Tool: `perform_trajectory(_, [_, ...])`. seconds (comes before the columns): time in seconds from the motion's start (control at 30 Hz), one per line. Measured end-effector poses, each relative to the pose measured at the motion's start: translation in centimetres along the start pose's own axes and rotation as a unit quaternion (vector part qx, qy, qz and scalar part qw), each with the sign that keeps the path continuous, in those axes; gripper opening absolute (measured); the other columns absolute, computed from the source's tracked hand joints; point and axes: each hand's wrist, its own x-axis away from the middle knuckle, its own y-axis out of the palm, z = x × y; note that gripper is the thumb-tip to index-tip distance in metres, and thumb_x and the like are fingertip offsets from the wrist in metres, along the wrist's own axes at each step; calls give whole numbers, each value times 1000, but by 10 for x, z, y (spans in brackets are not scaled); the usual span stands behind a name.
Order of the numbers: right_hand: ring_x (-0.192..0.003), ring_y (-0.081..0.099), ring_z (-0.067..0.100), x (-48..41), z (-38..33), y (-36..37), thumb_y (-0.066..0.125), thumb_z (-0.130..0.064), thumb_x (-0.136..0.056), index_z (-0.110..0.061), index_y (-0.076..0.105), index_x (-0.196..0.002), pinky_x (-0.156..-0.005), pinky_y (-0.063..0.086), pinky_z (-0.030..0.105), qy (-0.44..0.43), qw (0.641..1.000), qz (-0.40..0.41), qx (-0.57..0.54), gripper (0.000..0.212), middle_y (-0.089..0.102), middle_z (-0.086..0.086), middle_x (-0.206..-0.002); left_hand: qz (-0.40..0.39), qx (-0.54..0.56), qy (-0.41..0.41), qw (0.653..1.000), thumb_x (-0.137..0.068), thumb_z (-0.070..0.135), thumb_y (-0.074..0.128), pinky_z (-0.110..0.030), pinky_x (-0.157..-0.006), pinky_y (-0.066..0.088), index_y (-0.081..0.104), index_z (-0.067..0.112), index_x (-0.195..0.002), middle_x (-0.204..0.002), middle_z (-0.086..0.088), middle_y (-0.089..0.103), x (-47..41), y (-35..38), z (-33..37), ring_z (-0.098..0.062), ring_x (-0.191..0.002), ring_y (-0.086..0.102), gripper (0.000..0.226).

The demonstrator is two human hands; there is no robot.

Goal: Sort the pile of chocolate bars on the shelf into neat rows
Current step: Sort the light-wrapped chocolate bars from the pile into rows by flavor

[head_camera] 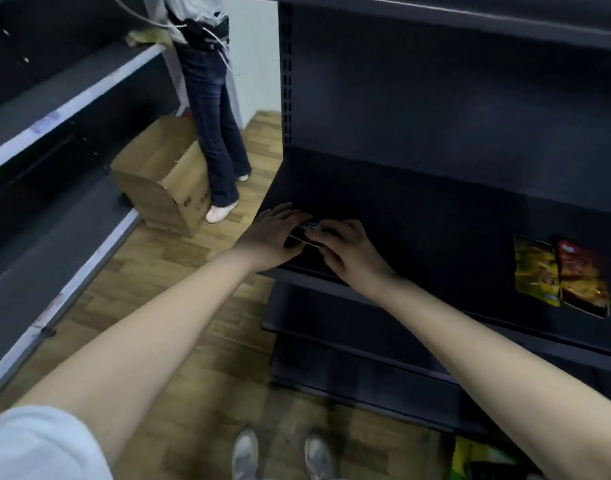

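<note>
Across the right half of the frame stood a dark shelving unit (453, 98) with a slotted upright at its left edge, and its middle shelf (435, 216) carried the task's things. Below and to the left lay a wooden plank floor (179, 278). Along the left edge of the frame ran another set of grey shelves (55, 109) with pale front strips. Two bare forearms reached up from the bottom of the frame toward the middle shelf. At upper centre a second person in dark jeans (214, 126) and pale shoes stood beside an open cardboard box (158, 178) on the floor. Near the right edge of the frame, a yellow snack packet (536, 271) and a red snack packet (581, 278) lay touching side by side on the same shelf, well apart from the hands. The left hand (273, 233) had its fingers stretched fairly straight and close together, pressing against the left side of the chocolate bars (306, 233). The right hand (345, 251) had its fingers curled over them from the right. The chocolate bars were dark with a white label, sat near the shelf's front left corner between the two hands, and were mostly hidden, so their number could not be told. A pair of grey shoes (280, 455) showed at the bottom centre.
</note>
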Motion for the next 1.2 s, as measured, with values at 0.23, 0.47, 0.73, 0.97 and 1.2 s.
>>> perform_trajectory(0.23, [-103,51,35,-21,-30,12,51,-11,-83,-9,60,-118,-88,46,38,-146,988,-39,-27,36,56,18,-122,111,41,-126,985,-64,27,83,-27,-89,40,61,11,-118,-116,-9,60,66,-26,-10,-25,-109,54,60])
perform_trajectory(0.47, [-98,57,42,-47,-127,50,57,-12,-81,-12,61,-116,-81,47,50,-257,963,-73,23,36,57,22,-121,243,37,-257,935,-62,25,84,-16,-81,28,62,15,-110,-106,4,58,184,-56,-26,-13,-101,47,54])
perform_trajectory(0.73, [-117,45,44,-19,-285,104,61,10,-75,-13,52,-128,-98,36,51,-403,905,-134,-13,58,48,23,-132,288,33,-410,865,-72,15,77,-15,-87,30,56,17,-120,-120,4,60,388,-71,-22,-15,-111,51,52])
perform_trajectory(0.97, [-128,33,41,49,-467,150,47,17,-76,-13,45,-134,-107,28,49,-533,825,-182,-50,65,36,21,-142,370,15,-518,771,-70,12,77,-15,-84,36,58,13,-114,-110,4,64,598,-73,22,-13,-99,58,48])
perform_trajectory(1.2, [-135,24,37,153,-640,186,45,18,-76,-12,37,-139,-108,25,46,-624,752,-193,-94,70,27,20,-148,434,-22,-593,678,-72,14,76,-3,-81,36,62,14,-107,-103,6,65,790,-60,86,-7,-92,57,38])
